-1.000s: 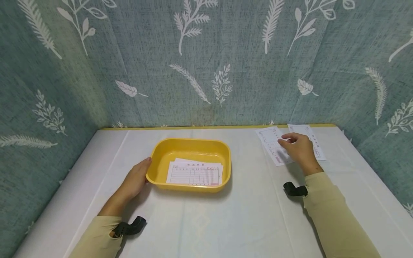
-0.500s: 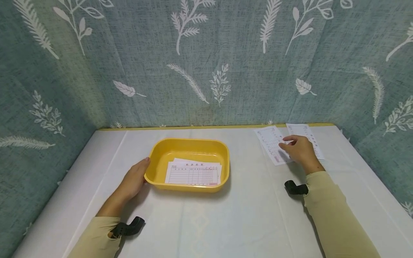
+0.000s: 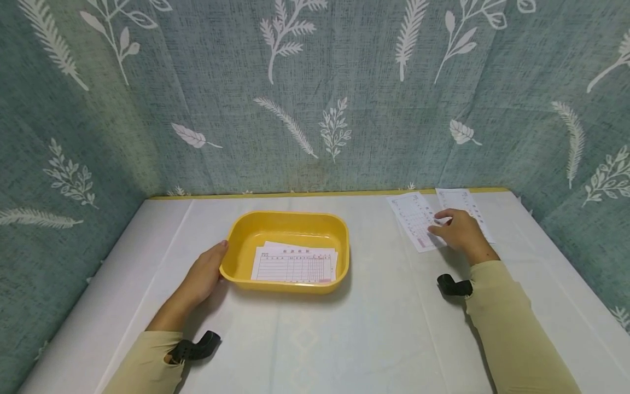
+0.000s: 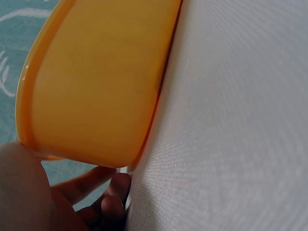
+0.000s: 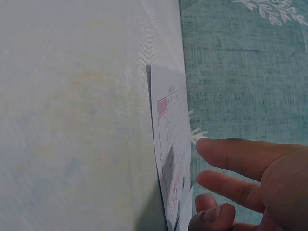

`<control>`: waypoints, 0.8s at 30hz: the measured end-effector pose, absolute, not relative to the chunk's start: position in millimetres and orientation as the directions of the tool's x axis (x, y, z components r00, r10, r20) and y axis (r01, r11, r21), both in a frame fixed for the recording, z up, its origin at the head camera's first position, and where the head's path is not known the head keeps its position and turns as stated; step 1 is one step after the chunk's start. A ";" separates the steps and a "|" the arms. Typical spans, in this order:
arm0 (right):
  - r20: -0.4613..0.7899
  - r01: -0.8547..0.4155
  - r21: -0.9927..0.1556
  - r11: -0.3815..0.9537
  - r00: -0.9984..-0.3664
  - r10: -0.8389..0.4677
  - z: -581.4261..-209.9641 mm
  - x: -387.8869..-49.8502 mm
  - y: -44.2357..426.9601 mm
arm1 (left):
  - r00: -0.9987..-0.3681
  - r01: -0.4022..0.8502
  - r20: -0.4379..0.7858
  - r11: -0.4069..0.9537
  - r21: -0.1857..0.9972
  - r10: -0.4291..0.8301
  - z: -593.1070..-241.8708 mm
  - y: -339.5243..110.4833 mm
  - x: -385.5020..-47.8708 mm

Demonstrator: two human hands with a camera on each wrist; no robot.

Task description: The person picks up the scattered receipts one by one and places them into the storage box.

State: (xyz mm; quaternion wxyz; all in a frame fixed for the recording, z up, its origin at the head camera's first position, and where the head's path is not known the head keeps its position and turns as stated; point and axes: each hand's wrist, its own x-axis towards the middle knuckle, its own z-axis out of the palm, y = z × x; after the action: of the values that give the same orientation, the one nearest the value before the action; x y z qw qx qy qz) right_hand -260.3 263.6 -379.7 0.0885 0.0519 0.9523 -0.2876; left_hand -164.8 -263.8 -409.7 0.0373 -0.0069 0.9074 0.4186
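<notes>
In the head view a yellow plastic tray [image 3: 285, 221] stands left of the middle of the white table, with several printed paper slips [image 3: 292, 268] lying inside. My left hand [image 3: 203, 276] holds the tray's left end. The left wrist view has the thumb [image 4: 21, 178] at the rim and curled fingers [image 4: 113, 207] by the base. Two more slips lie at the back right: a nearer left slip [image 3: 413, 219] and a right slip [image 3: 465, 200]. Above them hovers my right hand [image 3: 462, 232], its thumb and fingers apart. The right wrist view shows nothing between them.
A white cloth covers the table [image 3: 305, 339], which has a yellow strip along its back edge. Leaf-patterned green fabric [image 3: 216, 126] encloses the back and both sides. Each wrist carries a black camera mount, one at the left [image 3: 197, 346] and one at the right [image 3: 454, 285].
My right hand has shifted slightly right and towards me over the slips. My left hand stays at the tray, and the tray and slips keep their places on the table.
</notes>
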 end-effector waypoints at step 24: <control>-0.241 0.161 -0.512 0.844 -0.970 0.038 -380.5 -259.0 270.7 | -0.995 -0.064 -0.102 0.639 0.767 0.022 -409.6 -265.4 -165.4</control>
State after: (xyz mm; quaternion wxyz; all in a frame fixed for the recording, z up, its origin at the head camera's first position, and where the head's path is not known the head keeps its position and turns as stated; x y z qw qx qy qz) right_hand -259.0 270.7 -380.5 0.1114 0.0523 0.9536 -0.2747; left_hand -165.4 -265.4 -409.6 0.0508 -0.0118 0.9037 0.4249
